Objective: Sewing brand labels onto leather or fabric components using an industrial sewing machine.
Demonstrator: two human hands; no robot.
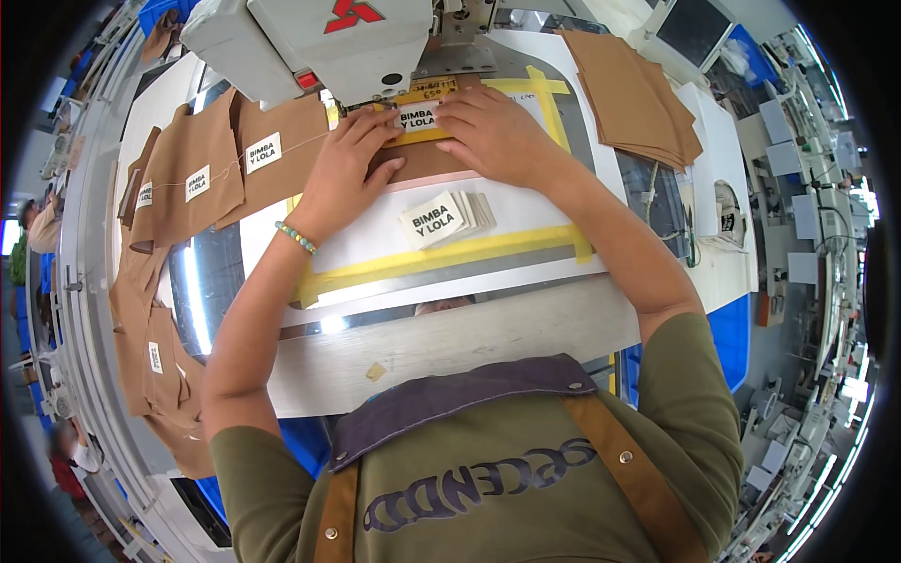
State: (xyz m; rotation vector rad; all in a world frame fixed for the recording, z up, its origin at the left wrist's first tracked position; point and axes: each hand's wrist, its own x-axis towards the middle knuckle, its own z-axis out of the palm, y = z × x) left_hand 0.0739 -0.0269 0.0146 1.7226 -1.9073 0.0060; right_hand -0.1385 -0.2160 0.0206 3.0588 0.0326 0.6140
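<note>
Centrally placed, white label (416,116): flat between the fingertips of the left hand (349,167) and the right hand (497,136); dark lettering.
Left hand, state: open, palm down, fingers stretched forward at the label's left side, thumb apart and pointing toward the right hand.
Right hand, state: open, palm down, fingers slightly bent at the label's right side.
Yellow guide (422,138): between both hands, along the label's near and far edges.
Brown piece (427,161): beneath both hands.
Sewing machine (347,42): white, just beyond the fingertips.
Label stack (435,220): fanned, nearer the body than both hands.
Labelled brown pieces (225,192): left of the left hand, overlapping.
Brown stack (629,98): right of and beyond the right hand.
Beaded bracelet (296,237): on the left wrist.
Yellow tape (441,251): bodyward of both hands.
</note>
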